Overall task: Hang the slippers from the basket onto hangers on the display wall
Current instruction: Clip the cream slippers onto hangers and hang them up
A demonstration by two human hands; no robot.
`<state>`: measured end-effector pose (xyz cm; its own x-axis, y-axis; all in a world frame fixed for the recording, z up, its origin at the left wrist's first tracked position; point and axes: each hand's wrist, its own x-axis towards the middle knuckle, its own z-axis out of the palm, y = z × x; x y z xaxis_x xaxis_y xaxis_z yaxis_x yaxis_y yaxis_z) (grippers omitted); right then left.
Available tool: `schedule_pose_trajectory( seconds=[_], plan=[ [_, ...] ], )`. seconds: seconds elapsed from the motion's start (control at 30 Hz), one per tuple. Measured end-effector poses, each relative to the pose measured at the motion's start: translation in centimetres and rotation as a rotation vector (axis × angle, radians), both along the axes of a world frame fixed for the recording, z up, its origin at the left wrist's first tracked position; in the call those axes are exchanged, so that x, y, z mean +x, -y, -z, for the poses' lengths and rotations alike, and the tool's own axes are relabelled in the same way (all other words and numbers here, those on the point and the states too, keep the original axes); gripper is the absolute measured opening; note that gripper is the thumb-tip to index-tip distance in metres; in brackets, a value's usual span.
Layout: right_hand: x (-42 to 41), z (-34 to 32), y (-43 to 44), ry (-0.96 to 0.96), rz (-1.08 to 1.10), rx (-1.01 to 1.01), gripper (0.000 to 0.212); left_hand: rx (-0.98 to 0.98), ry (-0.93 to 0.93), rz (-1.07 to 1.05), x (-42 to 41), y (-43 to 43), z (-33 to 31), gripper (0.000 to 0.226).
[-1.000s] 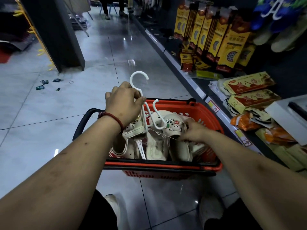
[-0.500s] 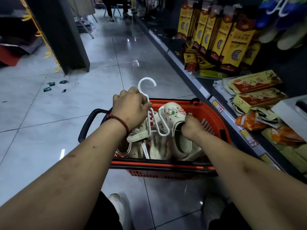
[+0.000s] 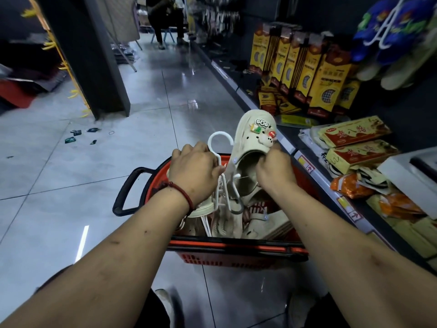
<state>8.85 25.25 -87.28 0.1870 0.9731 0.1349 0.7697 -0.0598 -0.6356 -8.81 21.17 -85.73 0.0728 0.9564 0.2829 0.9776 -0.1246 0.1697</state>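
A red basket point(image 3: 236, 247) with a black handle stands on the floor before me and holds several cream slippers point(image 3: 267, 223). My left hand point(image 3: 196, 171) is closed around a white plastic hanger point(image 3: 218, 138), its hook pointing up; a slipper hangs under that hand. My right hand point(image 3: 274, 169) grips a cream clog slipper point(image 3: 253, 138) with small charms on its toe, held upright above the basket, right beside the hanger. Blue slippers point(image 3: 387, 36) hang on a white hanger at the upper right of the display wall.
A low shelf point(image 3: 305, 159) with yellow packets and orange bags runs along the right. Tall yellow boxes point(image 3: 302, 69) stand further back. A dark pillar point(image 3: 94, 67) rises at the left. A person point(image 3: 165, 17) sits at the far end of the tiled aisle.
My right hand has lifted the charm-decorated slipper out of the basket and up beside the hanger. My left hand has kept its hold on the hanger.
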Motion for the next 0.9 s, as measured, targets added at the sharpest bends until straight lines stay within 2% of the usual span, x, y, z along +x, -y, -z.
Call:
schedule_pose_trajectory(
  seconds=[0.1,0.2,0.4,0.6,0.9],
  plan=[
    [-0.7,-0.7,0.5,0.051,-0.032,0.035,0.058,-0.025,-0.036,-0.002,0.6,-0.1,0.1,0.031],
    [-1.1,-1.3,0.8,0.124,-0.062,0.062,0.063,-0.023,-0.037,-0.032,0.9,-0.4,0.1,0.032],
    [-1.3,-1.5,1.3,0.296,-0.146,0.03,0.076,-0.011,0.075,-0.136,0.7,-1.3,-0.2,0.032],
    [-1.5,-0.1,1.3,0.467,-0.228,-0.056,0.085,0.011,0.101,-0.143,0.6,-1.7,-0.6,0.032],
    [-2.6,1.0,1.8,0.783,-0.342,-0.044,0.09,0.004,0.147,-0.244,-1.1,-2.4,-0.4,0.032]
  ],
)
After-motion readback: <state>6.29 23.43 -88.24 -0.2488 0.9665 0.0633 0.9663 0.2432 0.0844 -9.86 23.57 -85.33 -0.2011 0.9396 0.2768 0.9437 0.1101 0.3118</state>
